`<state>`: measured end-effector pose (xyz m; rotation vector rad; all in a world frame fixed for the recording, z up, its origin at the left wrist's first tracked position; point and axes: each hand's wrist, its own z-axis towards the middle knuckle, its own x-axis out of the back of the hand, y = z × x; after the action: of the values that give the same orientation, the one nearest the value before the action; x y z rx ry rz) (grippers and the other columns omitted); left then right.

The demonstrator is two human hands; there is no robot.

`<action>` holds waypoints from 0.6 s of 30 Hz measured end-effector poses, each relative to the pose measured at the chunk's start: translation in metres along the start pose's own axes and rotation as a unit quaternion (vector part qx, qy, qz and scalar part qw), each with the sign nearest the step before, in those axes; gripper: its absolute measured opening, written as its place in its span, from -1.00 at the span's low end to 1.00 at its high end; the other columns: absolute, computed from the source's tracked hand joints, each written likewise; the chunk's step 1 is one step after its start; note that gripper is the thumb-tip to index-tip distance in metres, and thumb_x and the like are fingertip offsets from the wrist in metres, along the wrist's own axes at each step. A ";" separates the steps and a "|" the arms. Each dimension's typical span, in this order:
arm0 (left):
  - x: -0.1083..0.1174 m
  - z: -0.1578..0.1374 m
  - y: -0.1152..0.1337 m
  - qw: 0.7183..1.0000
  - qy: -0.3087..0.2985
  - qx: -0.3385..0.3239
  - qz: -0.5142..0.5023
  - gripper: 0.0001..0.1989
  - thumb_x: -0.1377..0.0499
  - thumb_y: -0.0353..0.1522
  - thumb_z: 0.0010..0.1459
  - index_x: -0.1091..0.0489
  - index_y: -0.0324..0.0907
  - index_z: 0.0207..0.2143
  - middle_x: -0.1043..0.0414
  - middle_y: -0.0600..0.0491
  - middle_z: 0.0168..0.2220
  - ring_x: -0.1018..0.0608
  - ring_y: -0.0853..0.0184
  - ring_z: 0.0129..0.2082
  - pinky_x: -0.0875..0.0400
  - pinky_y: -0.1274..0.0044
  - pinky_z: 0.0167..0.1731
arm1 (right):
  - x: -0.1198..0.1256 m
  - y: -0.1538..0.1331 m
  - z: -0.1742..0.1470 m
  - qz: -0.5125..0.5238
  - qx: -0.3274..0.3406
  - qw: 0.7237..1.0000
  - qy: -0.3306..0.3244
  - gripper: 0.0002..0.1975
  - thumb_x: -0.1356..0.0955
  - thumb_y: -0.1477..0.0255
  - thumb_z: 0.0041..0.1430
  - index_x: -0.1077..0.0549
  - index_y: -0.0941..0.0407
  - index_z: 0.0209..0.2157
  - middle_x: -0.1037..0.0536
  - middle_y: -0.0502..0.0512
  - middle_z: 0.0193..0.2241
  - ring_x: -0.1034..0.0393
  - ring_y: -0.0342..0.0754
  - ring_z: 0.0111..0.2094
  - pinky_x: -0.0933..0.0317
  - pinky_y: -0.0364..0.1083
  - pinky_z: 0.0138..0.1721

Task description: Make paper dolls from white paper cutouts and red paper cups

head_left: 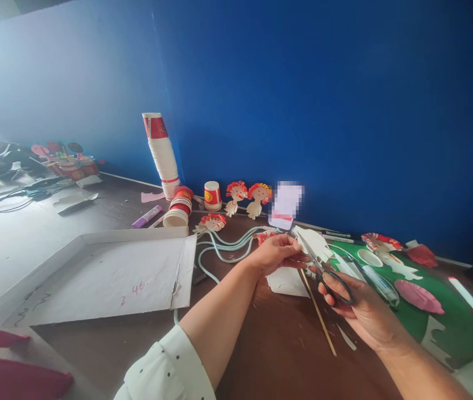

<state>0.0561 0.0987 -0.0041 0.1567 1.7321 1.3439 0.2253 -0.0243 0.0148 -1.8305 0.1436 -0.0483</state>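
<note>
My left hand (278, 254) pinches a white paper piece (317, 243) by its near edge, above the dark table. The paper's far right edge is cut into a fringe. Black-handled scissors (310, 251) sit in my right hand (361, 311), with fingers through the loops. The blades lie up against the paper, close to my left fingertips; whether they are parted I cannot tell. Beneath my hands are another white paper piece (288, 282) and a thin wooden stick (322, 319).
An open white cardboard tray (106, 278) lies at left. Behind it stand a tall paper cup stack (163, 161) and paper-cup figures (236, 197) against the blue partition (303, 94). Pale cables (223, 250) curl mid-table. A green mat (419, 278) at right holds cutouts and pens.
</note>
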 end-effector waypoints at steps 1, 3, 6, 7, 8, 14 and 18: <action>0.000 0.000 0.000 1.000 0.001 0.000 0.001 -0.60 -0.45 -0.24 -0.12 -0.32 -0.26 -0.42 -0.46 0.03 -0.48 -0.60 0.29 -0.37 -0.51 0.34 -0.18 | 0.000 0.000 0.000 -0.004 0.003 1.000 0.001 -0.56 -0.52 0.09 -0.10 -0.60 0.09 -0.24 -0.47 0.05 -0.44 -0.25 -0.18 -0.49 -0.07 -0.22 -0.57; 0.001 0.000 0.000 1.000 0.001 0.000 0.003 -0.62 -0.44 -0.25 -0.09 -0.31 -0.26 -0.42 -0.45 0.03 -0.49 -0.60 0.29 -0.37 -0.50 0.33 -0.16 | -0.001 -0.001 0.000 -0.012 0.007 1.000 0.004 -0.55 -0.53 0.08 -0.13 -0.61 0.11 -0.25 -0.46 0.06 -0.44 -0.25 -0.18 -0.50 -0.07 -0.22 -0.58; 0.000 0.000 0.000 1.000 0.001 -0.001 0.000 -0.63 -0.44 -0.27 -0.09 -0.32 -0.26 -0.42 -0.46 0.03 -0.48 -0.60 0.29 -0.36 -0.51 0.34 -0.16 | -0.001 -0.001 0.000 -0.015 0.010 1.000 0.004 -0.53 -0.53 0.08 -0.14 -0.61 0.11 -0.26 -0.46 0.07 -0.45 -0.25 -0.18 -0.51 -0.07 -0.22 -0.59; 0.000 0.000 0.001 1.000 0.001 -0.001 -0.002 -0.62 -0.44 -0.27 -0.09 -0.32 -0.26 -0.42 -0.46 0.03 -0.48 -0.60 0.29 -0.37 -0.51 0.36 -0.18 | -0.001 -0.001 0.000 -0.015 0.010 1.000 0.003 -0.53 -0.53 0.08 -0.14 -0.62 0.11 -0.25 -0.45 0.07 -0.45 -0.25 -0.19 -0.51 -0.06 -0.23 -0.59; 0.000 -0.001 0.001 1.000 0.001 -0.001 -0.004 -0.61 -0.44 -0.27 -0.10 -0.32 -0.26 -0.42 -0.46 0.03 -0.48 -0.60 0.30 -0.37 -0.51 0.37 -0.19 | 0.000 0.000 0.000 -0.015 0.011 1.000 0.003 -0.53 -0.54 0.08 -0.14 -0.62 0.12 -0.25 -0.45 0.08 -0.45 -0.24 -0.19 -0.50 -0.06 -0.23 -0.60; 0.000 -0.001 0.001 1.000 -0.009 -0.005 -0.013 -0.57 -0.47 -0.24 -0.16 -0.32 -0.26 -0.42 -0.48 0.00 -0.46 -0.59 0.32 -0.37 -0.51 0.45 -0.26 | -0.001 -0.001 0.000 -0.020 0.016 1.000 0.007 -0.50 -0.54 0.08 -0.16 -0.63 0.12 -0.23 -0.44 0.09 -0.45 -0.24 -0.19 -0.51 -0.04 -0.24 -0.62; 0.000 -0.001 0.000 1.000 -0.012 -0.005 -0.012 -0.59 -0.46 -0.25 -0.13 -0.32 -0.27 -0.42 -0.49 -0.01 -0.45 -0.59 0.33 -0.37 -0.51 0.44 -0.23 | -0.001 -0.001 0.000 -0.029 0.019 0.999 0.008 -0.51 -0.54 0.07 -0.17 -0.63 0.12 -0.24 -0.44 0.09 -0.46 -0.24 -0.18 -0.52 -0.02 -0.23 -0.63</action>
<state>0.0552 0.0984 -0.0044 0.1450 1.7022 1.3273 0.2243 -0.0240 0.0154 -1.7973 0.1001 -0.1067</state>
